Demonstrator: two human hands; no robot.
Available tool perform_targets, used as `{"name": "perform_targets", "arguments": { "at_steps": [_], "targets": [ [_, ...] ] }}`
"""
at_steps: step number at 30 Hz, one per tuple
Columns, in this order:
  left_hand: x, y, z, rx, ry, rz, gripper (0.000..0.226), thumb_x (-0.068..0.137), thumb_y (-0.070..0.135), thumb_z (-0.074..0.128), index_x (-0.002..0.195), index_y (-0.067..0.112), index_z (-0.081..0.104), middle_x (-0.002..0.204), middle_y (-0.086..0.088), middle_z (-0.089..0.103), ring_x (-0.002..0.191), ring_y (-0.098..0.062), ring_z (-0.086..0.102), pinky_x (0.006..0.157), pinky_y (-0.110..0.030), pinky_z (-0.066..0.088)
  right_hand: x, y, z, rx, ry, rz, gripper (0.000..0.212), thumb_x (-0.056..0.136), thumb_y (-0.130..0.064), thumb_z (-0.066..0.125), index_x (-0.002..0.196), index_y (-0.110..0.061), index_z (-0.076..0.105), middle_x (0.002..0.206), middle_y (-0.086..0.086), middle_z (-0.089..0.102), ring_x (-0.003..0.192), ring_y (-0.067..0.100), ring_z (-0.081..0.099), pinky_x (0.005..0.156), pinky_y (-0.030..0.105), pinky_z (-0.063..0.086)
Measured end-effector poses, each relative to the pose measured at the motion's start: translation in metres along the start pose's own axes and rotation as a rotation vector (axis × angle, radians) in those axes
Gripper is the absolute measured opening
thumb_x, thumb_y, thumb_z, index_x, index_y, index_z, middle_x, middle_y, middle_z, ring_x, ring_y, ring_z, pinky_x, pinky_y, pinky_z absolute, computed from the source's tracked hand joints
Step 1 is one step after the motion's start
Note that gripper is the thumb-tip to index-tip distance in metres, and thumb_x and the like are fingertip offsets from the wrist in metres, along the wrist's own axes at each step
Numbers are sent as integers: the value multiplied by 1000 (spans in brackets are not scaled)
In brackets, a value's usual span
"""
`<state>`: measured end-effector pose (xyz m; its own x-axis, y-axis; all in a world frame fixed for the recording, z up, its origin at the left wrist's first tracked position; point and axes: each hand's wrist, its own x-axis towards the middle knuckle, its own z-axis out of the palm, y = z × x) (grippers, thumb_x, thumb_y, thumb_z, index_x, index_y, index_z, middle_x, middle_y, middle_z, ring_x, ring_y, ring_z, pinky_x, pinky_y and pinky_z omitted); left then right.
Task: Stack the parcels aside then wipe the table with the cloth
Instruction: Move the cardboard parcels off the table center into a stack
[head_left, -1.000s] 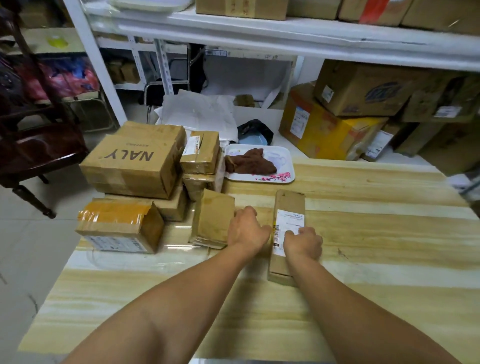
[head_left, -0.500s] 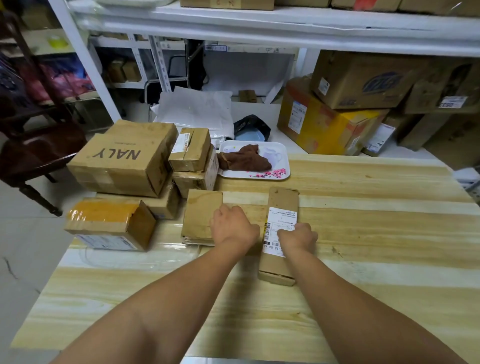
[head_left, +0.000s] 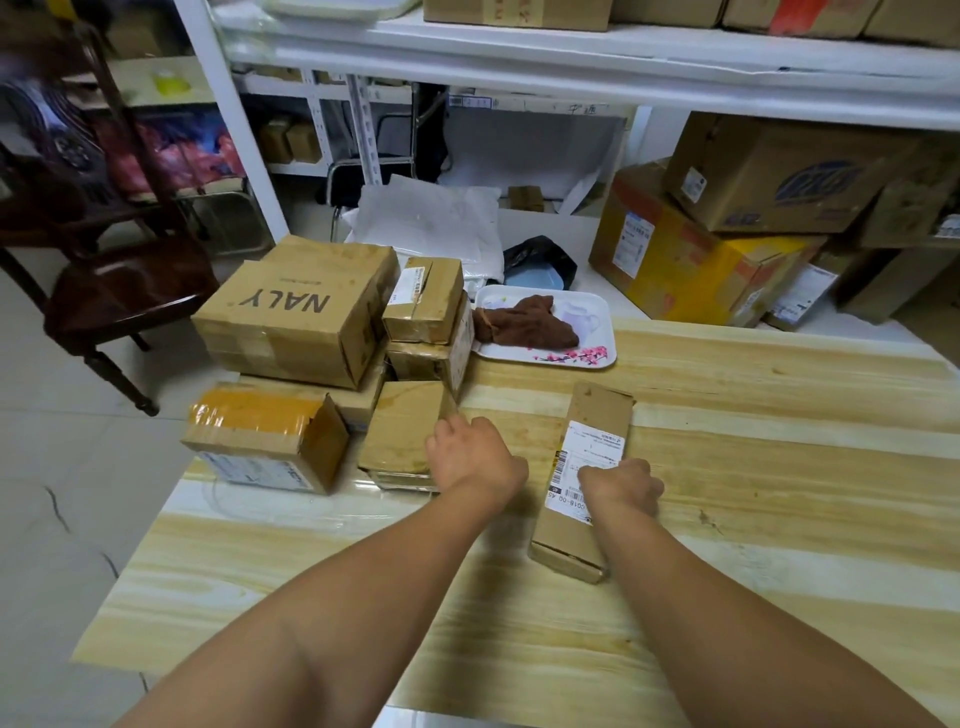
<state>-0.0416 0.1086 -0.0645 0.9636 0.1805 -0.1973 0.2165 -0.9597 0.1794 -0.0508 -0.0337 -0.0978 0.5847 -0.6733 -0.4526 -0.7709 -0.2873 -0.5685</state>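
A long narrow cardboard parcel with a white label lies on the wooden table. My right hand rests on its label with the fingers curled down on it. My left hand sits curled over the right edge of a flat brown parcel, which lies beside the pile at the table's left end. That pile holds a big box marked NALY, a box with yellow tape and two small stacked boxes. A brown cloth lies crumpled on a white tray.
White shelving with cartons runs behind the table. Large cardboard boxes stand at the back right. A dark wooden chair is on the floor to the left. White bags lie behind the parcel pile.
My left hand and the flat brown parcel have shifted left, toward the pile, and the gap to the long parcel has widened. My right hand stays on the long parcel.
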Motion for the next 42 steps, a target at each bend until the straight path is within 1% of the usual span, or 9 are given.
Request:
{"name": "perform_targets", "arguments": {
  "at_steps": [3,9,12,16,27,31,35,40,42],
  "targets": [
    [0,2,3,-74,0,97,50,80,43,56,120,14,55,127,-10,50,116,-28,44,96,-38,39,1,1,1,7,33,9,53,74,-27,71,119,-7,51,123,16,48,102,38,57,85,42,52],
    [-2,21,27,-397,-346,145,51,87,32,54,132,9,48,136,-12,51,123,-30,50,98,-34,43,9,8,4,105,-26,59,31,74,-27,67,97,-5,65,106,16,68,88,35,66,74,36,55],
    [-1,32,35,-576,-467,52,40,87,23,53,123,4,52,127,-14,58,115,-30,55,83,-30,42,13,13,4,167,-95,64,14,79,-20,64,85,-8,62,96,15,71,79,33,68,68,35,55],
    [-1,47,34,-767,-544,-14,14,84,13,54,95,6,59,112,-19,66,97,-30,64,58,-26,38,16,10,-2,215,-142,57,18,78,-15,63,92,-4,64,89,14,67,75,32,64,65,32,50],
    [15,60,1,-908,-396,-86,52,58,26,53,106,8,62,104,-9,69,93,-28,67,85,-38,56,15,-31,-14,290,-199,-79,29,76,-16,66,102,-4,67,101,14,71,84,31,69,73,35,56],
    [12,60,-31,-942,-296,-64,13,77,20,63,78,9,57,78,-5,61,73,-22,58,62,-30,44,10,-51,-26,314,-197,-150,31,74,-15,65,103,-4,67,102,14,71,83,31,68,69,33,55],
    [11,51,-63,-1058,-190,-86,25,85,16,65,65,14,49,66,-3,52,62,-18,50,65,-29,41,-3,-80,-40,315,-207,-284,27,74,-13,61,100,-11,68,99,10,72,79,31,68,70,35,56],
    [2,30,-105,-1235,-49,-122,10,86,19,67,83,13,60,80,-16,66,48,-15,49,43,-18,39,-42,-125,-55,234,-216,-548,27,77,-20,60,103,-17,68,101,4,71,85,30,67,75,36,55],
    [1,16,-116,-1296,8,-180,17,84,25,69,92,12,62,71,-10,60,41,-14,45,39,-17,35,-60,-142,-56,198,-237,-681,29,78,-24,60,106,-21,66,106,4,70,92,28,65,82,38,53]
  ]
}}
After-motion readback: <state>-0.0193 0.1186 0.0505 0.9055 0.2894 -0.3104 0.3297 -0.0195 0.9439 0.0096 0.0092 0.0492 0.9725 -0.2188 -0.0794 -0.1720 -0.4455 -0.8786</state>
